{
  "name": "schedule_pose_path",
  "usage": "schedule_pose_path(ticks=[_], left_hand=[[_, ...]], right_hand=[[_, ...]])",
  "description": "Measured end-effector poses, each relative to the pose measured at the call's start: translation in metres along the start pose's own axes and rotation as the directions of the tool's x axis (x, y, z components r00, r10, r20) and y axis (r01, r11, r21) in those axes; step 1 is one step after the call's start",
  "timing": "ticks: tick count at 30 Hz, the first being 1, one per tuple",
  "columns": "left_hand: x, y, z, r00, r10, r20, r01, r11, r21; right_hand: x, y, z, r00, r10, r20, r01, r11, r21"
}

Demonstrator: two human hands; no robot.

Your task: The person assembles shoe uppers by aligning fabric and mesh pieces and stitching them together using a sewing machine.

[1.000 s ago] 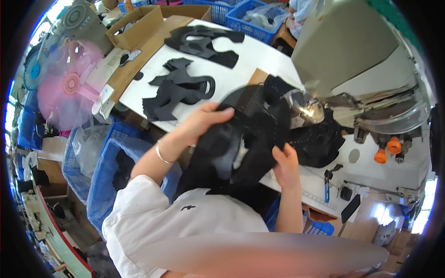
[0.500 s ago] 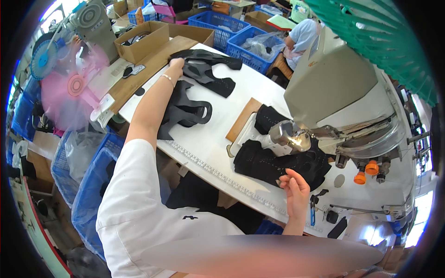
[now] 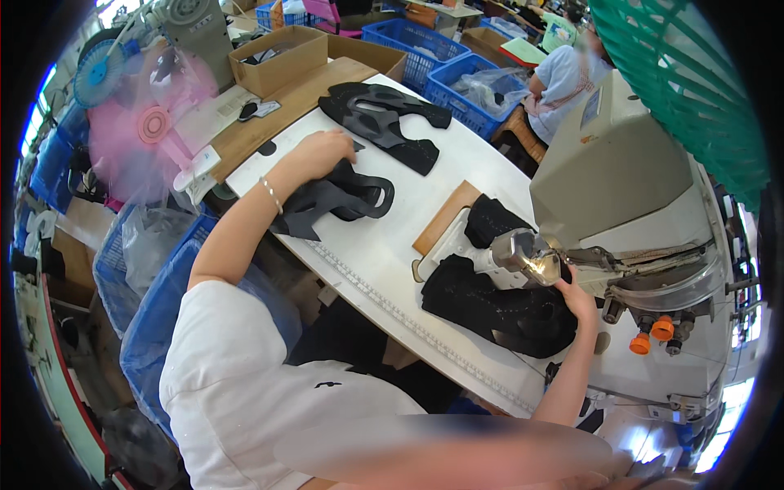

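Your left hand [image 3: 328,153] is resting at the gray-and-black piece [image 3: 322,200] on the table [image 3: 384,253], your right hand [image 3: 578,300] is sitting by the machine's [image 3: 596,163] metal head [image 3: 520,249] above the black piece [image 3: 498,306], I can't tell if fingers are gripping, and a sudden start could be pinching right ones.

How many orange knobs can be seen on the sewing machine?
2: one orange knob below the clear curved guard, the other knob beside it, slightly right and higher in view. Others may be hidden.

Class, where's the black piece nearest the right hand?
In the head view, the black piece lies right of centre on the table, beside the metal machine head.
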State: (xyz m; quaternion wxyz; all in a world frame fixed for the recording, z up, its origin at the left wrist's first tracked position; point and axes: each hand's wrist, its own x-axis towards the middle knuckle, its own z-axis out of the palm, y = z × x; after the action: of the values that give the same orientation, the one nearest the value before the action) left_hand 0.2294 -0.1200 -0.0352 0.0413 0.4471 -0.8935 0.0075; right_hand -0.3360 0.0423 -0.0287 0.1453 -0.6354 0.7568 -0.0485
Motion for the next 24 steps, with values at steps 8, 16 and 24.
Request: schedule_pose_path(ticks=[8,16,24], left_hand=[[-0.011,-0.013,0.002,0.962,0.184,-0.200,-0.082,0.898,0.433],[-0.035,-0.016,-0.010,0.891,0.171,-0.421,-0.107,0.979,0.172],[-0.080,0.071,-0.109,0.705,0.098,-0.702,-0.503,0.768,-0.397]], right_hand=[[0.009,0.009,-0.009,0.957,-0.170,-0.235,0.136,0.978,-0.156],[-0.161,-0.083,-0.047,0.696,-0.332,-0.637,0.140,0.933,-0.333],[-0.245,-0.157,-0.079,0.907,-0.288,-0.306,0.331,0.938,0.098]])
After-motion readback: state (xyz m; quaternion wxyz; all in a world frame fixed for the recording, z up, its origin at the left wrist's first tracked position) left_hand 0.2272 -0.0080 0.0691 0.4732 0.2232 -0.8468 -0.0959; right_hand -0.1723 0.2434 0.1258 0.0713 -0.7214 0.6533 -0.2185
